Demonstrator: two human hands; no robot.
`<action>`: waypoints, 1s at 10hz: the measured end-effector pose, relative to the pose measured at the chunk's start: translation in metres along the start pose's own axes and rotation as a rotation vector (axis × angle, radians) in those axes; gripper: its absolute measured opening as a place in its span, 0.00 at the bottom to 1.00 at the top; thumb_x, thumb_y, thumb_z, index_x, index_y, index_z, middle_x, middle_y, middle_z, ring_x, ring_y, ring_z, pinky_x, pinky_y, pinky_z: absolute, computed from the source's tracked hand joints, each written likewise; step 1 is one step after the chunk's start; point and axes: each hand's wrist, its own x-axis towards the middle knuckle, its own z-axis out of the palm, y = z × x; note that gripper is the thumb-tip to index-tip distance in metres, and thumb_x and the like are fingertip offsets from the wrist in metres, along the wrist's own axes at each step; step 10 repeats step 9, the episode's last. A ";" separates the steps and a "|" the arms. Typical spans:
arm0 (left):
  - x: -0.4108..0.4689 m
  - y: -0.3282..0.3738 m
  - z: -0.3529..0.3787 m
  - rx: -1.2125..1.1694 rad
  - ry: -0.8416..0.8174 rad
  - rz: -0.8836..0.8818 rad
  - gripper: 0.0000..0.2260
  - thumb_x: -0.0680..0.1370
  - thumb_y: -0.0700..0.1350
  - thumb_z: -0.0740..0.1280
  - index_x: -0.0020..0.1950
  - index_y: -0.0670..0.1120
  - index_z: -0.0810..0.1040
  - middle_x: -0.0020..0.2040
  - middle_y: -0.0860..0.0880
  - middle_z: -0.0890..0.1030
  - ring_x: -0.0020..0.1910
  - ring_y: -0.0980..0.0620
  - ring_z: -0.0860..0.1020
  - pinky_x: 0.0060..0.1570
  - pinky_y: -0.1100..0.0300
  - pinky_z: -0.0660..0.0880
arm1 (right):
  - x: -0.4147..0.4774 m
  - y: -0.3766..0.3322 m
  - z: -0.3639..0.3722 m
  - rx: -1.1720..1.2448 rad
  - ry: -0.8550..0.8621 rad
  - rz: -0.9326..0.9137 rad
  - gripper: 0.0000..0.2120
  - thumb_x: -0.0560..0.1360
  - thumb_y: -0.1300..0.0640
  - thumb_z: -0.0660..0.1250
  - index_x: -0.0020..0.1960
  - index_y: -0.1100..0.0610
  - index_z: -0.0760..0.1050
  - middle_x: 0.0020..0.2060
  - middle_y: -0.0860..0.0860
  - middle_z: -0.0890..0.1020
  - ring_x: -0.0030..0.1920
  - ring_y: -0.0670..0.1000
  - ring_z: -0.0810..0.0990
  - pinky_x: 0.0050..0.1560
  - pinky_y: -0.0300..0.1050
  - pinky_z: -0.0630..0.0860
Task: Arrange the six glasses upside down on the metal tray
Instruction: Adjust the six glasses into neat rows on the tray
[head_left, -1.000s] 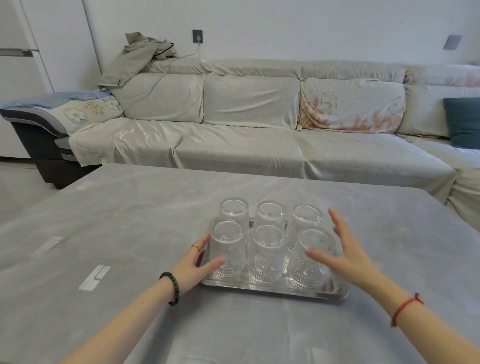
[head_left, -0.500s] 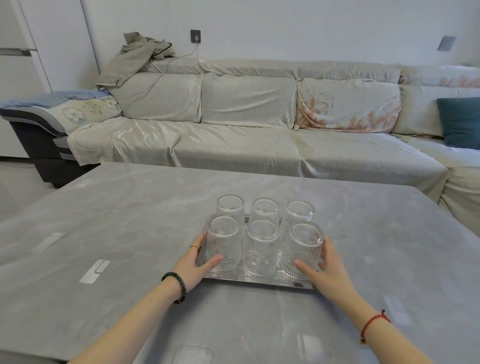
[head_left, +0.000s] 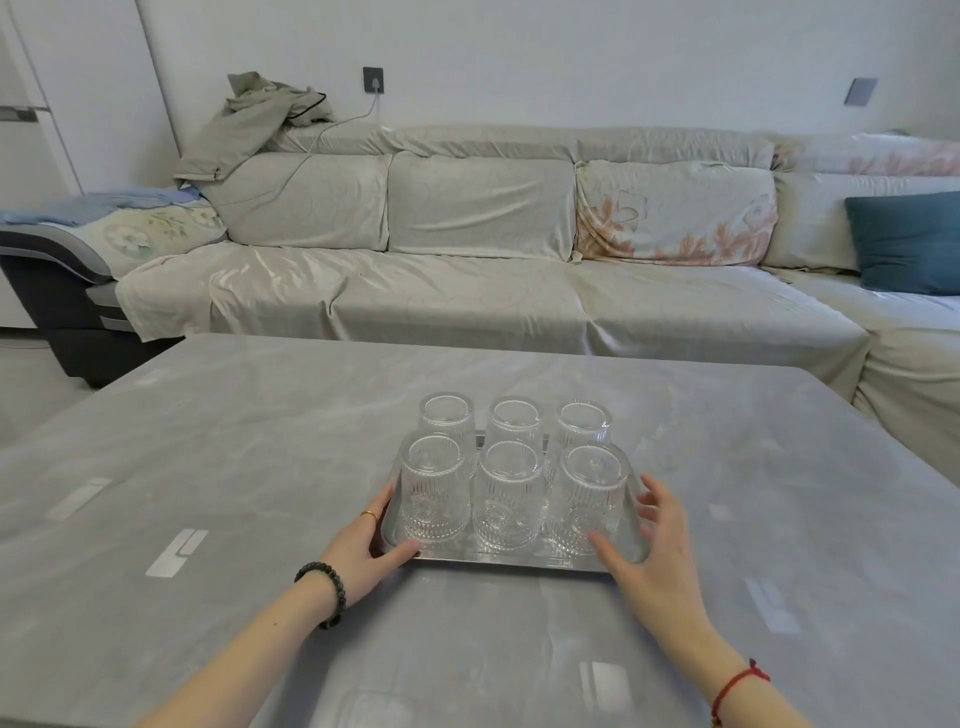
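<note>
Six ribbed clear glasses stand upside down in two rows of three on the metal tray (head_left: 498, 562), mid-table. The front row is the left glass (head_left: 434, 493), the middle glass (head_left: 509, 499) and the right glass (head_left: 592, 501). My left hand (head_left: 363, 556) grips the tray's front left corner, thumb on the rim and fingers along the left edge. My right hand (head_left: 649, 561) cups the tray's front right corner with fingers spread. Its thumb lies by the base of the right front glass, and it hides that end of the tray.
The tray sits on a grey marble-look table (head_left: 234, 467). A long covered sofa (head_left: 467, 291) runs behind the table's far edge, with a teal cushion (head_left: 909, 244) at the right and a jacket (head_left: 249, 124) draped at the left.
My right hand dropped from above the right front glass to the tray's front right corner. My left thumb slid from the left front glass down to the tray rim. The view shifted slightly.
</note>
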 end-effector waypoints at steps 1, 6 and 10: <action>-0.004 0.002 -0.002 0.005 -0.005 0.010 0.36 0.73 0.51 0.68 0.74 0.55 0.48 0.51 0.68 0.70 0.47 0.61 0.72 0.43 0.81 0.67 | -0.020 -0.019 0.003 -0.045 0.116 -0.267 0.26 0.66 0.65 0.73 0.57 0.48 0.67 0.48 0.40 0.72 0.48 0.38 0.72 0.53 0.27 0.67; -0.019 -0.007 -0.005 0.452 -0.047 -0.006 0.37 0.75 0.61 0.58 0.75 0.44 0.44 0.77 0.48 0.50 0.75 0.53 0.51 0.73 0.58 0.45 | -0.032 -0.038 0.055 -0.169 -0.579 -0.183 0.24 0.76 0.57 0.60 0.70 0.51 0.59 0.69 0.45 0.67 0.68 0.42 0.64 0.69 0.34 0.57; -0.023 -0.005 -0.005 0.435 -0.042 -0.029 0.38 0.75 0.61 0.58 0.75 0.44 0.43 0.77 0.48 0.49 0.75 0.54 0.49 0.73 0.59 0.43 | -0.036 -0.057 0.044 -0.038 -0.519 -0.082 0.19 0.73 0.60 0.64 0.61 0.44 0.68 0.61 0.43 0.74 0.63 0.43 0.71 0.66 0.44 0.68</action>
